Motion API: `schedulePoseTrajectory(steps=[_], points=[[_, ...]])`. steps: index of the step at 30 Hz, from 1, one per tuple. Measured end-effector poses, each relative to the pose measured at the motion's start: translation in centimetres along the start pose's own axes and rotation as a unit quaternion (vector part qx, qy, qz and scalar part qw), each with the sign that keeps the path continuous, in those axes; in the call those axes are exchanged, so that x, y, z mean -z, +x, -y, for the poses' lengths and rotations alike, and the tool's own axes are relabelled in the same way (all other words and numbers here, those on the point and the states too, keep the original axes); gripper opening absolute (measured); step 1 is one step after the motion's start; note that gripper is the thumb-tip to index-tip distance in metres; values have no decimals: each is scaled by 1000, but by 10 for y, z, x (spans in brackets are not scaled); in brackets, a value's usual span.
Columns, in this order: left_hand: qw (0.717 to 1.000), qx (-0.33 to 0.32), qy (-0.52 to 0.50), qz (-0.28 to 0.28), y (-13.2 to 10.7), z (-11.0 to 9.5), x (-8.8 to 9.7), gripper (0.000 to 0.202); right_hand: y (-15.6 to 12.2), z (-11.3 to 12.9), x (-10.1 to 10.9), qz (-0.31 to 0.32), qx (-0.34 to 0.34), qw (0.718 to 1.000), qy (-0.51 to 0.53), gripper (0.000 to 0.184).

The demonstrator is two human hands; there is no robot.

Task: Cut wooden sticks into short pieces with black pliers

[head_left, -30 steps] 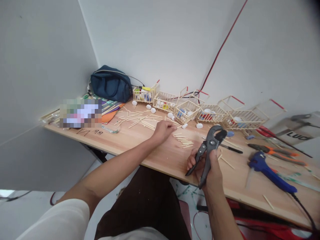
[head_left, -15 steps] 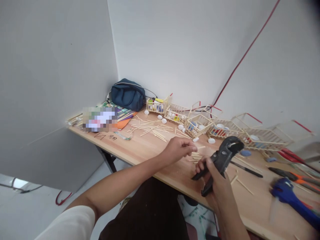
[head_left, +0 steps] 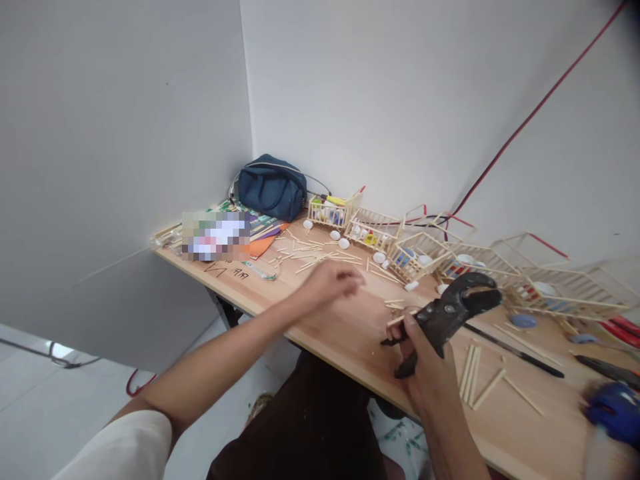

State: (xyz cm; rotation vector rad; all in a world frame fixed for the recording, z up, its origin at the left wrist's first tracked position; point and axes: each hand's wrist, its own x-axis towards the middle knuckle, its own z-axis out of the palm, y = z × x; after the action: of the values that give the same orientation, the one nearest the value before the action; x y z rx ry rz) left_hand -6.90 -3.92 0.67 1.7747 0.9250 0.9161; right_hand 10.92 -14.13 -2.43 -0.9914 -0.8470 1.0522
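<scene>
My right hand (head_left: pixel 425 360) grips the handles of a black cutter (head_left: pixel 450 313) held above the wooden table (head_left: pixel 350 333), jaws pointing right and up. A thin stick end shows beside its fingers. My left hand (head_left: pixel 330 283) hovers over the table near loose wooden sticks (head_left: pixel 310 253); it is blurred, its fingers drawn together. More short sticks (head_left: pixel 473 367) lie just right of the cutter.
A row of small stick-built carts (head_left: pixel 415 250) with white caps stands along the wall. A blue bag (head_left: pixel 273 187) and papers (head_left: pixel 260 230) sit at the far left corner. A black pen (head_left: pixel 515 347), a blue tool (head_left: pixel 613 410) and a red cable (head_left: pixel 540 100) are at right.
My left hand has drawn back left from the short sticks. The right hand with the cutter stays near the table's front edge. The view has swung left.
</scene>
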Motion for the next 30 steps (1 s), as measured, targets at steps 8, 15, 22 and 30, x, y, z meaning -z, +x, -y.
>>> schedulePoseTrajectory(steps=[8, 15, 22, 30], points=[[926, 51, 326, -181, 37, 62, 108, 8, 4, 3, -6, 17, -46, 997, 56, 18], [900, 75, 386, -188, 30, 73, 109, 13, 6, 4, -8, 38, -75, 992, 91, 18], [892, 32, 407, -195, 30, 62, 101, 17, 6, 3, -8, 39, -82, 991, 97, 17], [901, 50, 407, -143, 38, 55, 81, 15, 5, 3, -7, 50, -82, 992, 80, 18]])
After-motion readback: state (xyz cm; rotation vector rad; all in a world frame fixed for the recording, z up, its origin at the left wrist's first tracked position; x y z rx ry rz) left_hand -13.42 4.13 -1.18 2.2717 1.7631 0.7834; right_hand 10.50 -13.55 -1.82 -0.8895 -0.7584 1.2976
